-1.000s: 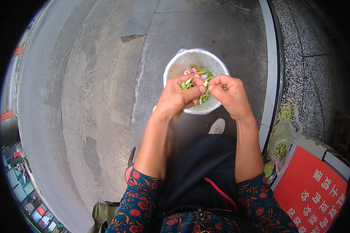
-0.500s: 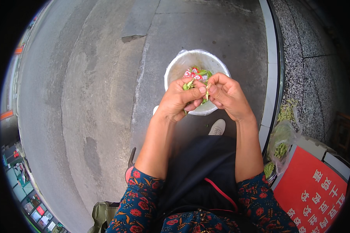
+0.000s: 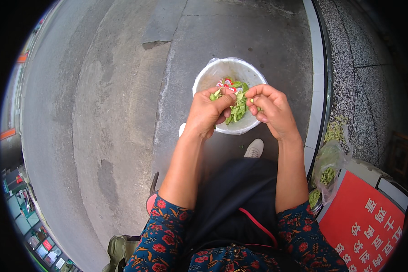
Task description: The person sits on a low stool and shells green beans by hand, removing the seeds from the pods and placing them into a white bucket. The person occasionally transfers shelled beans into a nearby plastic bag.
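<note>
The left hand (image 3: 207,115) is closed on a green bean pod (image 3: 216,94), fingers pinched over it; the right hand (image 3: 271,111) has its fingers together on a small green piece (image 3: 252,100), just beside the left. Both hands are positioned directly above the white plastic-lined bucket (image 3: 213,71) on the pavement (image 3: 113,90), apparently so that discarded green shells (image 3: 238,108) fall into it.

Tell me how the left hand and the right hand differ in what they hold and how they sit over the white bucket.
The left hand grips a green pod; the right hand pinches only a small green bit at its fingertips. The left hand is curled into a loose fist with the thumb laid across; the right hand has its fingers bent inward to a pinch. Both hover above the white bucket, which holds green pod scraps.
</note>
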The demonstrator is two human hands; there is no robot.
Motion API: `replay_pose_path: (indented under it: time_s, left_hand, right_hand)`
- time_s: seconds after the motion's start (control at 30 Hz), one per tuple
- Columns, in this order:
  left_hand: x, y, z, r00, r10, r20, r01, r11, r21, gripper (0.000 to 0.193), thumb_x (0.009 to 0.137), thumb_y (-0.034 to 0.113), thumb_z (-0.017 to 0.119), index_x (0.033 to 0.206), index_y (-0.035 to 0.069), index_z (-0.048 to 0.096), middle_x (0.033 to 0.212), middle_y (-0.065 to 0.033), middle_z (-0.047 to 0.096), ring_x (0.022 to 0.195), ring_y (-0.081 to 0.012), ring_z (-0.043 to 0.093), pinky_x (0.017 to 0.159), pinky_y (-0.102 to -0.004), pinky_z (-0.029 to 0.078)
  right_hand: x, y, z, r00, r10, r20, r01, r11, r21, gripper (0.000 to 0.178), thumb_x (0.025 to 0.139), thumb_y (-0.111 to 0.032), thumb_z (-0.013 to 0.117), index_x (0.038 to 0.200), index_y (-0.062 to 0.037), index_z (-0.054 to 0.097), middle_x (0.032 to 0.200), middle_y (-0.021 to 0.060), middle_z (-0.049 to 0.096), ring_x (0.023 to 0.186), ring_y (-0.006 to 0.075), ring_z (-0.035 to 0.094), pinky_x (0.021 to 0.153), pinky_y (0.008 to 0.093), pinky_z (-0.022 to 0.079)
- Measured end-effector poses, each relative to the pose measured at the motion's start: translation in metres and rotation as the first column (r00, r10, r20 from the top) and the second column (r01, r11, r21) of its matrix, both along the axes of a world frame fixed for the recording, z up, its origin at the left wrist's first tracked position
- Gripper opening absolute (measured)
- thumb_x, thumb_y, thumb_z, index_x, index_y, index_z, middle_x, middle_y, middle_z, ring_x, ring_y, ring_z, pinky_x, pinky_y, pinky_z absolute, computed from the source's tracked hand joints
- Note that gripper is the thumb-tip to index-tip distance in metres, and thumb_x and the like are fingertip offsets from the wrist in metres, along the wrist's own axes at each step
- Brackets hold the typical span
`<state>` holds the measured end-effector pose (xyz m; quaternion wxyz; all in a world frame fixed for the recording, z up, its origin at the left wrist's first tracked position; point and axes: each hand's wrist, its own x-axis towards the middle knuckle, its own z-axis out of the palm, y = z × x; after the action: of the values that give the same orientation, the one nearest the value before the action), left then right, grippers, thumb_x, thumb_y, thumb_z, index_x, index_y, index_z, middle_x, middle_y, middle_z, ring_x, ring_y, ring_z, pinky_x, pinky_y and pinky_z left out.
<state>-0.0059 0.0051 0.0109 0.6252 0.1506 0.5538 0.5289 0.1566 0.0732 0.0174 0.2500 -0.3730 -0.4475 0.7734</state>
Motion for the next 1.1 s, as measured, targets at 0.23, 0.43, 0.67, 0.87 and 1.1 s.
replay_pose_path:
  time_s: [0.23,0.43,0.67,0.87,1.1]
  left_hand:
    - [-0.005,0.0,-0.001,0.991,0.016,0.132,-0.028,0.995,0.092,0.042,0.092,0.032,0.054,0.115,-0.004,0.056,0.088,-0.0092,0.063,0.054,-0.0077,0.048,0.039,-0.0182,0.029]
    - [-0.001,0.003,-0.002,0.936,0.036,0.351,-0.081,0.99,0.112,0.053,0.097,0.043,0.036,0.115,-0.004,0.053,0.089,-0.0094,0.059,0.056,-0.011,0.05,0.04,-0.0193,0.033]
    - [0.004,0.002,-0.006,0.937,-0.021,0.348,-0.017,0.994,0.105,0.04,0.095,0.037,0.045,0.1,-0.001,0.058,0.08,-0.0085,0.058,0.056,-0.012,0.052,0.037,-0.0189,0.032]
    - [0.002,0.0,-0.007,0.945,0.021,0.327,-0.034,0.999,0.034,0.024,0.091,0.024,0.053,0.093,0.001,0.058,0.075,-0.0072,0.057,0.055,-0.0124,0.051,0.034,-0.0188,0.028]
    - [-0.001,0.0,-0.005,0.993,0.009,0.115,-0.002,0.998,-0.064,0.027,0.088,0.026,0.06,0.084,0.0,0.06,0.062,-0.0014,0.047,0.05,-0.0091,0.045,0.034,-0.0179,0.022]
  right_hand:
    - [0.0,-0.001,0.006,0.969,-0.059,-0.239,0.022,0.988,-0.153,0.012,0.087,-0.008,0.048,0.092,-0.0005,0.056,0.079,0.0042,0.054,0.061,0.0066,0.045,0.045,0.0162,0.03]
    - [-0.019,-0.013,0.001,1.0,0.009,-0.015,-0.007,0.99,0.139,0.013,0.088,-0.012,0.06,0.093,0.0005,0.059,0.073,0.0025,0.06,0.061,0.0073,0.05,0.055,0.0186,0.038]
    - [-0.024,-0.016,-0.006,1.0,-0.014,0.009,0.012,0.986,0.164,0.011,0.086,-0.007,0.061,0.088,0.003,0.062,0.071,0.0043,0.062,0.066,0.0099,0.061,0.066,0.0228,0.048]
    - [-0.013,-0.01,0.001,0.987,-0.163,-0.009,0.163,0.981,0.109,0.012,0.086,-0.007,0.063,0.09,0.0033,0.065,0.073,0.0024,0.063,0.069,0.0054,0.057,0.063,0.02,0.046]
    - [-0.016,-0.008,-0.005,0.89,-0.456,0.007,0.4,0.787,0.47,0.011,0.083,-0.007,0.067,0.091,0.001,0.067,0.074,-0.002,0.061,0.062,0.0022,0.05,0.057,0.0183,0.042]
